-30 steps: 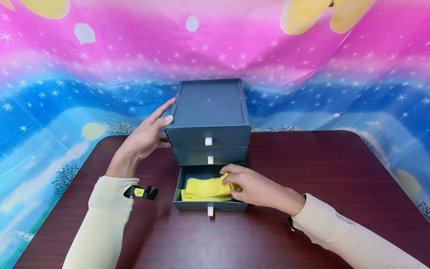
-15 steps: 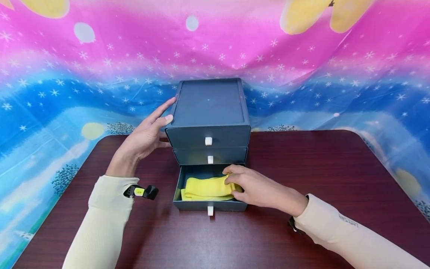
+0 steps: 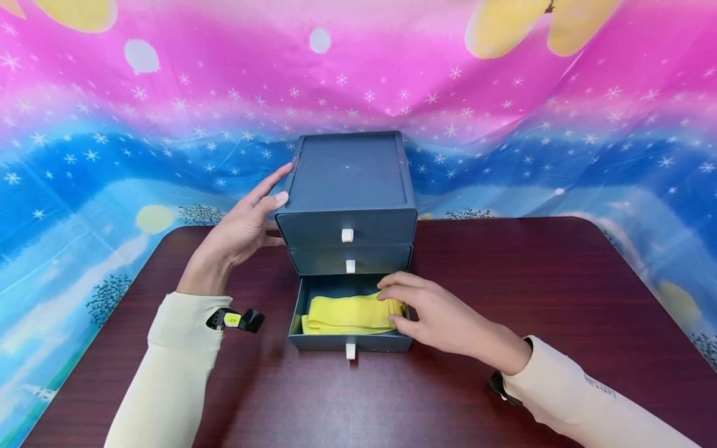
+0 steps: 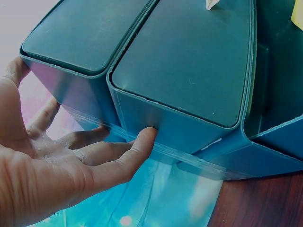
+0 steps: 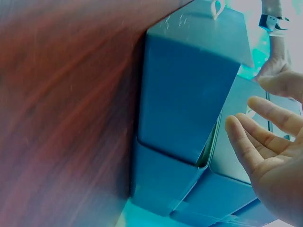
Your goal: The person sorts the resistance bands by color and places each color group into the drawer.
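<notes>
A dark grey three-drawer box (image 3: 350, 174) stands on the table, its bottom drawer (image 3: 319, 343) pulled out and the upper two closed. Inside that drawer lies a folded strip of yellow cloth (image 3: 347, 314). My left hand (image 3: 238, 230) rests against the box's left side with its fingers spread. In the left wrist view, the fingertips (image 4: 150, 135) touch the side wall. My right hand (image 3: 442, 314) hovers over the drawer's right edge, its fingertips at the cloth's right end. In the right wrist view, its fingers (image 5: 244, 146) are loosely bent and apart, with no cloth between them.
White pull tabs (image 3: 347, 236) stick out from the drawer fronts. The dark red-brown table (image 3: 532, 280) extends on both sides of the box. Behind it hangs a pink and blue patterned backdrop (image 3: 224, 81).
My right hand has drawn back to the right and its fingers have come away from the yellow cloth, showing more of its right end. The left hand and the box have stayed in place.
</notes>
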Action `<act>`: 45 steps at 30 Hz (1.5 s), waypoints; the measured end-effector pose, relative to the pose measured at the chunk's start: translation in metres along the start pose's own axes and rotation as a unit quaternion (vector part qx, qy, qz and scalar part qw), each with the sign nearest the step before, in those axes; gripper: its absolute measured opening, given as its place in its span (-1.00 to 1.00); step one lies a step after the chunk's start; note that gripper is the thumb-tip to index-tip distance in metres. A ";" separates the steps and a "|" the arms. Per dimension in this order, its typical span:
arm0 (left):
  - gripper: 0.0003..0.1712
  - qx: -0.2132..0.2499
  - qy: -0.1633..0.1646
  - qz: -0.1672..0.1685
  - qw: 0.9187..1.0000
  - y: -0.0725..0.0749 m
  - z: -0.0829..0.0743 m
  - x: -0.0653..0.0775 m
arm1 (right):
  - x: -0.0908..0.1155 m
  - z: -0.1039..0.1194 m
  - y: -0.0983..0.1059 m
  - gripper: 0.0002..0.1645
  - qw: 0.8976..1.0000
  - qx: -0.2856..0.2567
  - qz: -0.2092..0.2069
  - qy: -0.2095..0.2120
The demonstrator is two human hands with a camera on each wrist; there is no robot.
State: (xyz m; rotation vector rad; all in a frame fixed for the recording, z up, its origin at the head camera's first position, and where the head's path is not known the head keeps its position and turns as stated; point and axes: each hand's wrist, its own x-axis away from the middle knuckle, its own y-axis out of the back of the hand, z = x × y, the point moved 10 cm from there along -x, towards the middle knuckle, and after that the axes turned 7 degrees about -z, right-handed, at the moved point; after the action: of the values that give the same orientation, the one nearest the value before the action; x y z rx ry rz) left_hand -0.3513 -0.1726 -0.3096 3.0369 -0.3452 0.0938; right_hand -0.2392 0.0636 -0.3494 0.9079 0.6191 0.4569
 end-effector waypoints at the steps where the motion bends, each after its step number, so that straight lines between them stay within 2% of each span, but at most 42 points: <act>1: -0.31 -0.001 0.000 0.000 1.000 0.000 0.000 0.000 | 0.002 0.001 0.000 -0.64 1.000 -0.011 -0.005 -0.002; 10: -0.31 -0.002 0.000 0.000 1.000 0.000 0.001 0.000 | 0.016 0.019 -0.001 -0.59 0.992 -0.123 -0.037 -0.012; 20: -0.31 0.001 0.001 0.002 1.000 0.000 0.000 0.000 | 0.023 0.036 -0.037 -0.68 0.983 -0.174 0.032 -0.050; 26: -0.31 -0.003 -0.003 0.004 1.000 0.000 0.000 0.000 | 0.022 0.039 -0.052 -0.66 0.985 -0.161 0.040 -0.053; 31: -0.31 -0.001 -0.003 0.004 1.000 0.001 -0.001 0.000 | 0.020 0.044 -0.062 -0.71 0.991 -0.125 0.026 -0.035; 37: -0.31 0.003 -0.002 0.006 1.000 0.000 -0.001 0.000 | 0.017 0.044 -0.066 -0.69 0.994 -0.100 0.008 -0.031; 45: -0.30 -0.001 -0.003 0.004 1.000 0.000 -0.001 0.000 | 0.013 0.041 -0.069 -0.74 0.995 -0.096 0.001 -0.036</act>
State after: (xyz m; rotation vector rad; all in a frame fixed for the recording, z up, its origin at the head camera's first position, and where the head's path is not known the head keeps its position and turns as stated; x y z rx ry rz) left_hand -0.3513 -0.1730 -0.3086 3.0357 -0.3565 0.0854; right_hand -0.1946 0.0106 -0.3915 0.7382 0.4992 0.4741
